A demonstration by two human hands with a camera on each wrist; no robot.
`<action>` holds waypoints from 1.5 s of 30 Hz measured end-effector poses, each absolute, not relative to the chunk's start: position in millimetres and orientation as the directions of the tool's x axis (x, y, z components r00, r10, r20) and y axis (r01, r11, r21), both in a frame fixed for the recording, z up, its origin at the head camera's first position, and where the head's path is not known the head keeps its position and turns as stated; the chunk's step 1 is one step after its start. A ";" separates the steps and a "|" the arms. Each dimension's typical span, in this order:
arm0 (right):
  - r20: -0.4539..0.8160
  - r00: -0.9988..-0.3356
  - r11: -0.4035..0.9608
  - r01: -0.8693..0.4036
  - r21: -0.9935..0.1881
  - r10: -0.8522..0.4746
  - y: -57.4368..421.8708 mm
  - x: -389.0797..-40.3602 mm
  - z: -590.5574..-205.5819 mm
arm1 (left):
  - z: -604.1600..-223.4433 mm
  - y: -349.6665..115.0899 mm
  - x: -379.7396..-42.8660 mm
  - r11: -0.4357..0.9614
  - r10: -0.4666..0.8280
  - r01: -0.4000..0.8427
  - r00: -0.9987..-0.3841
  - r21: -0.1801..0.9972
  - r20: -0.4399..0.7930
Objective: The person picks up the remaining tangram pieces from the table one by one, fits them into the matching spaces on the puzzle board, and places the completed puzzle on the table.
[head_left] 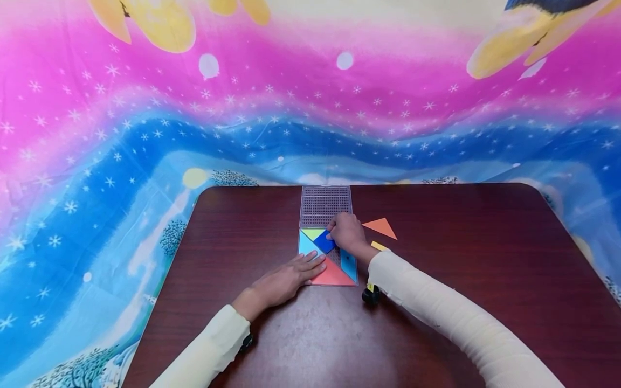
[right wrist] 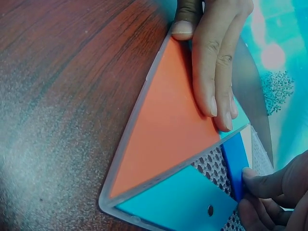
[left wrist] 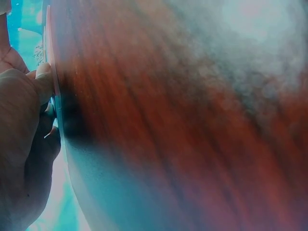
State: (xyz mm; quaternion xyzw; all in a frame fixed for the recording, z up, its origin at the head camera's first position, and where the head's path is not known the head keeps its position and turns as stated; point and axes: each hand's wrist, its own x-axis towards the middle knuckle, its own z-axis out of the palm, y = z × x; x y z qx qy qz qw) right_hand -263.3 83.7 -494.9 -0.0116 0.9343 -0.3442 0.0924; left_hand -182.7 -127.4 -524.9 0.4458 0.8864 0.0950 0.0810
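A perforated tangram tray (head_left: 335, 257) lies near the middle of the table. My right hand (head_left: 348, 234) pinches a dark blue tangram piece (right wrist: 233, 159) between thumb and fingers, at the tray's upper part. With fingers extended, my left hand (head_left: 286, 277) rests on the large coral triangle (head_left: 333, 275) and the edge of the light blue triangle (head_left: 306, 245). A teal piece with a small dark dot (right wrist: 180, 202) lies along the tray's right side. The yellow-green triangle (head_left: 312, 233) sits in the far left corner. Bare perforated base shows between the pieces.
Beyond the tray lies a second perforated panel (head_left: 325, 205), edge to edge with it. On the table to the right are a loose orange triangle (head_left: 383, 227) and a yellow piece (head_left: 378, 246), partly hidden by my right wrist. A printed cloth (head_left: 310, 118) hangs behind the table.
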 end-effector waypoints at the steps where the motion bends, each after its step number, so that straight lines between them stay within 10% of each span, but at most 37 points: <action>1: -0.164 -0.983 0.764 0.042 -0.643 -0.084 83.7 -263.4 -495.2 | -525.0 -127.3 -182.9 0.585 0.806 0.775 -0.589 0.239 -0.060; 24: -0.074 -0.986 0.789 -0.074 -0.610 -0.150 92.2 -264.4 -492.6 | -524.9 -128.0 -183.2 0.568 0.817 0.788 -0.574 0.238 -0.049; 45: -0.119 -0.948 0.843 -0.199 -0.500 -0.295 212.3 -243.3 -489.3 | -522.9 -125.9 -179.2 0.599 0.793 0.759 -0.607 0.254 -0.057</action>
